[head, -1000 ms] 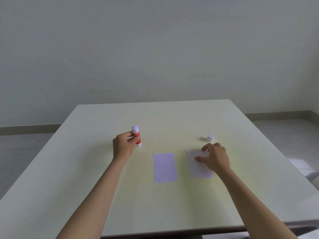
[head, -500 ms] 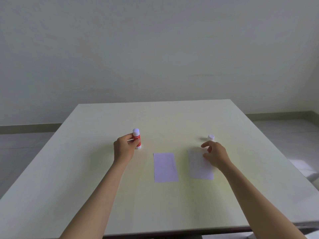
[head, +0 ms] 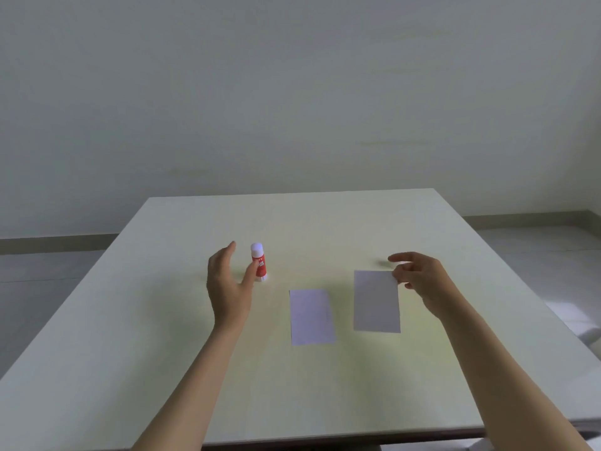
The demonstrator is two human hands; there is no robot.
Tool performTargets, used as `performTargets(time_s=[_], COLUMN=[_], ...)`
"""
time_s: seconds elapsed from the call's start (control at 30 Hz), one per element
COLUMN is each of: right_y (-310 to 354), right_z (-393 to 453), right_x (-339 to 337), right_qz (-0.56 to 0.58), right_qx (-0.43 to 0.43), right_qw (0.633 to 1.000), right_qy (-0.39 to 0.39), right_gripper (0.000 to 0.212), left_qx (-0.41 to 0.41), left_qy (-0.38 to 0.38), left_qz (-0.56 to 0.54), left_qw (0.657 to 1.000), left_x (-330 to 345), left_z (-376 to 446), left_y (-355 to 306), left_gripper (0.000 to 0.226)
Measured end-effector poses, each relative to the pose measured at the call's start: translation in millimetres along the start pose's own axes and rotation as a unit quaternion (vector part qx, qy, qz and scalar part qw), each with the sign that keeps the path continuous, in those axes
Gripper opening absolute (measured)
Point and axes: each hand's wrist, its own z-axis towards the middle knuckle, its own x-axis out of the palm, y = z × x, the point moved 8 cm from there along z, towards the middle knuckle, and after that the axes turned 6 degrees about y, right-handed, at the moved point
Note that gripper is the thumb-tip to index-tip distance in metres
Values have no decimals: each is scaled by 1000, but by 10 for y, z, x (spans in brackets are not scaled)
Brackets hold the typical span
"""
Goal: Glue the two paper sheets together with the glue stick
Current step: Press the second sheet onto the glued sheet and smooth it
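On a pale table (head: 422, 369), the right hand (head: 422, 281) pinches the far right corner of a white rectangular paper sheet (head: 375, 304). The left hand (head: 227, 288), fingers spread, sits just beside an upright red glue stick (head: 259, 263). A second white sheet (head: 311, 317) lies flat between them.

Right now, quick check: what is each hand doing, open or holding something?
Left hand: open, fingers straight, beside the upright glue stick, not gripping it.
Right hand: pinches the far right corner of the right paper sheet.
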Motion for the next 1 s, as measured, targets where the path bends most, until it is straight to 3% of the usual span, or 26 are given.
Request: performTargets(time_s=[0.03, 0.1, 0.23, 0.37, 0.67, 0.87, 1.0], right_y=[56, 160, 344, 422, 435, 185, 177], right_z=[-11, -24, -54, -93, -148, -274, -327], right_x=[26, 126, 397, 593, 771, 1063, 1128], right_qz=[27, 67, 90, 99, 96, -6, -7], right_qx=[-5, -13, -36, -45, -33, 11, 13], right_qw=[1000, 997, 993, 990, 990, 988, 988], right_qy=[12, 35, 73, 91, 93, 153, 154], right_gripper=[28, 28, 28, 28, 22, 13, 14], left_qx=[44, 76, -47, -120, -158, -182, -201], left_qy=[-28, 7, 169, 217, 212, 175, 176], left_qz=[-5, -32, -135, -172, -166, -140, -123], left_qw=[999, 997, 975, 953, 950, 958, 956], left_x=[-42, 58, 519, 647, 518, 384, 357], left_z=[-93, -280, -511, -569, -499, -434, -515], left_y=[-119, -286, -340, -324, -261, -130, -27], left_gripper=[32, 10, 20, 15, 20, 13, 14])
